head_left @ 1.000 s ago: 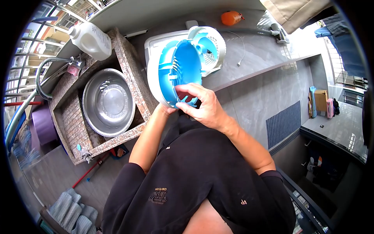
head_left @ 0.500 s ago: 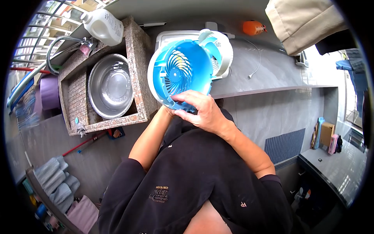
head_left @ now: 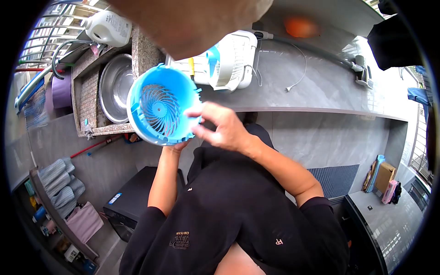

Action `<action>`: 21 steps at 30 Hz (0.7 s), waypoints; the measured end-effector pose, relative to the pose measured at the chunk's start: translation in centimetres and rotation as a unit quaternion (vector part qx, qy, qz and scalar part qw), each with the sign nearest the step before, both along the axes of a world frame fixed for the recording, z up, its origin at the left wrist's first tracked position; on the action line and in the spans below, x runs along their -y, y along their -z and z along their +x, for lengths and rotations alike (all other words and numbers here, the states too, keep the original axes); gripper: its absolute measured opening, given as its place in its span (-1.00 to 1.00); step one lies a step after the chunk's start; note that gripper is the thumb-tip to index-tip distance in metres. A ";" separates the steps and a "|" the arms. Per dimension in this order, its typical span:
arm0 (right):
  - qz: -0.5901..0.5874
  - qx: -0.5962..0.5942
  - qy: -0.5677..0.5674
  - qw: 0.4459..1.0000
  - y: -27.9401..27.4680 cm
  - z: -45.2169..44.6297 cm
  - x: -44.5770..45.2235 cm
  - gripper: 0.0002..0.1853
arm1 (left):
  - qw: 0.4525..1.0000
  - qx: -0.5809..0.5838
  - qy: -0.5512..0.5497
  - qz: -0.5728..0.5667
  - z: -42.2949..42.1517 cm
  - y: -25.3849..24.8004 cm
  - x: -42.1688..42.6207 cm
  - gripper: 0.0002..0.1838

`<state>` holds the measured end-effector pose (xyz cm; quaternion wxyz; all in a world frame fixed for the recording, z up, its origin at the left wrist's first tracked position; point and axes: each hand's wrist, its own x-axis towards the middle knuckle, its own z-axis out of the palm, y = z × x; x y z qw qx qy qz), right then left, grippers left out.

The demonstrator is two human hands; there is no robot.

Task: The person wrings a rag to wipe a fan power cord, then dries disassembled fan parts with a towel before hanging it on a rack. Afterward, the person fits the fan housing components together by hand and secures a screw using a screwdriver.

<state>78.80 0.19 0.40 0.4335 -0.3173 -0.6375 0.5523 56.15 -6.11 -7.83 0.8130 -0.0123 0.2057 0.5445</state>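
Note:
A round blue plastic fan housing with a spiral slotted grille is tilted toward me, left of centre. My left hand supports it from below, closed on its lower edge, with most of the fingers hidden behind it. Close to the housing's right rim is my right hand, thumb and fingers apart and slightly blurred. Whether its fingertips touch the rim, I cannot tell. Beyond the housing, a white slotted plastic part with a blue piece lies on the counter.
A stone sink with a steel basin stands left, a white jug at its edge. A cable and a long grey tube lie along the counter. Blurred beige cloth hangs across the top.
The blue housing has moved left and down with my left hand. My right hand has come away from its lower rim to its right side. The beige cloth has swung from right to centre.

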 end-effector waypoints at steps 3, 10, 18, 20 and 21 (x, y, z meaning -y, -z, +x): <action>-0.049 0.021 0.274 0.960 5.7 2.1 -3.3 -0.25 | 0.995 0.087 0.044 0.005 -2.9 0.7 -0.1 -0.10; -0.095 0.123 0.283 0.946 12.9 0.2 -8.0 0.24 | 0.999 -0.023 -0.023 -0.028 -3.4 -0.8 -1.1 -0.14; -0.054 0.205 0.354 0.911 10.0 -2.1 -7.3 0.06 | 0.996 -0.017 -0.030 -0.081 -5.9 0.6 -0.8 -0.11; -0.041 0.275 0.369 0.887 9.3 -3.4 -7.1 0.08 | 0.995 0.013 -0.027 -0.092 -6.6 1.4 -0.4 -0.10; -0.034 0.308 0.375 0.874 9.1 -4.0 -7.1 0.09 | 0.995 0.030 -0.029 -0.095 -6.7 1.5 -0.4 -0.10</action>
